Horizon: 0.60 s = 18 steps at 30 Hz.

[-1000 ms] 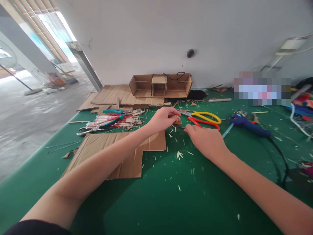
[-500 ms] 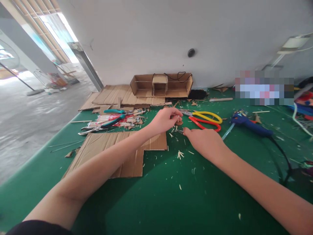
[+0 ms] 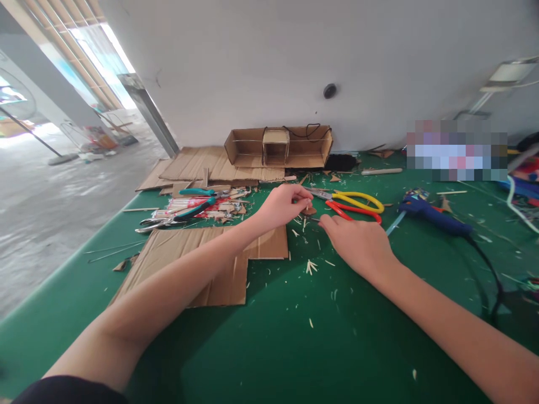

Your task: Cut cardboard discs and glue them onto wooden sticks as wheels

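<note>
Far left, pliers [image 3: 196,192] on a stick pile; nearer, cardboard sheet [image 3: 197,264]; mid-table, left hand [image 3: 281,205] pinching a small brown cardboard piece [image 3: 309,210], right hand [image 3: 357,242] flat just beside, fingers together; farther right, scissors [image 3: 351,203] and glue gun [image 3: 433,217].

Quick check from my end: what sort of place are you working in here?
Probably a craft or model-making workbench: a green table top strewn with cut brown cardboard sheets, yellow-and-red-handled scissors and a blue glue gun.
</note>
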### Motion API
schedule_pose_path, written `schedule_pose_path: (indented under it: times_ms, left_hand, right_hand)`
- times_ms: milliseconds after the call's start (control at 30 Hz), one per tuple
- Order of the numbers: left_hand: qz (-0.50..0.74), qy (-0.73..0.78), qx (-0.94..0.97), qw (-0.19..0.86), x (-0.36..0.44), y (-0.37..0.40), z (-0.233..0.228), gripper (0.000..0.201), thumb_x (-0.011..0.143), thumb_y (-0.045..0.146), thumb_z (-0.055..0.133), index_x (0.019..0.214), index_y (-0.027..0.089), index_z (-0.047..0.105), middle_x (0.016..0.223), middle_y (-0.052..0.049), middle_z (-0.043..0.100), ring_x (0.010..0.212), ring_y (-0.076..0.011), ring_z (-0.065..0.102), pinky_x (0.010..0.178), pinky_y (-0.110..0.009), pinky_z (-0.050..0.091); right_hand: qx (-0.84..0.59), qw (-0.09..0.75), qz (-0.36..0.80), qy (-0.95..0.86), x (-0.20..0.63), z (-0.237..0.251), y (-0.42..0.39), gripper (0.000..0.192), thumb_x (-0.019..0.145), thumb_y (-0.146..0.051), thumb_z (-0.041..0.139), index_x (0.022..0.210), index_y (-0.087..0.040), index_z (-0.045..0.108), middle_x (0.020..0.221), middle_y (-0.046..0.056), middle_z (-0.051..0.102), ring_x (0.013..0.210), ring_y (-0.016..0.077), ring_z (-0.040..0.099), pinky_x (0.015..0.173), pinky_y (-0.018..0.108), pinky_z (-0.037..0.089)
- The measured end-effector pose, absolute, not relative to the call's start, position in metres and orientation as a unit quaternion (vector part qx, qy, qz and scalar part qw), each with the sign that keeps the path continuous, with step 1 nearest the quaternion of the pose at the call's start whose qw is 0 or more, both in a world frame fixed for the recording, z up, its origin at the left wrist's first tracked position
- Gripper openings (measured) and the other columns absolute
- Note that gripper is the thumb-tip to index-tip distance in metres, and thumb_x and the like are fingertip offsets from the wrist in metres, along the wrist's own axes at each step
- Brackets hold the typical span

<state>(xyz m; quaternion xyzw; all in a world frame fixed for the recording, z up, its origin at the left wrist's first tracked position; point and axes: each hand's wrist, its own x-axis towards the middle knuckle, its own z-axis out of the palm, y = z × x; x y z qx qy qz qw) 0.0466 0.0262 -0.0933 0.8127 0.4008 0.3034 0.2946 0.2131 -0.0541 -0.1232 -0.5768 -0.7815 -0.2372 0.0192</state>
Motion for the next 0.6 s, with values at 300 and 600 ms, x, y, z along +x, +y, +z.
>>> schedule_pose_path:
  times_ms: [300, 600]
  left_hand:
    - [0.314, 0.394, 0.808, 0.305, 0.0445, 0.0279, -0.0981, 0.018, 0.077, 0.018, 0.052, 0.092, 0.014, 0.06, 0.079, -0.006, 0.07, 0.072, -0.0136, 0.064, 0.067, -0.026, 0.048]
    - [0.305, 0.406, 0.815, 0.278, 0.0437, 0.0278, -0.0968, 0.016, 0.076, 0.022, 0.053, 0.091, 0.016, 0.058, 0.078, -0.004, 0.07, 0.071, -0.0139, 0.064, 0.065, -0.026, 0.046]
  right_hand:
    - [-0.571, -0.027, -0.156, -0.806, 0.2121, -0.1201, -0.0497, 0.022, 0.09, -0.021, 0.034, 0.094, -0.02, 0.056, 0.065, 0.003, 0.065, 0.043, 0.0148, 0.054, 0.042, 0.026, 0.014]
    - [-0.56, -0.004, -0.201, -0.804, 0.2127, -0.1207, -0.0559, 0.031, 0.093, -0.027, 0.029, 0.088, -0.018, 0.058, 0.067, 0.004, 0.065, 0.041, 0.0139, 0.051, 0.041, 0.027, 0.011]
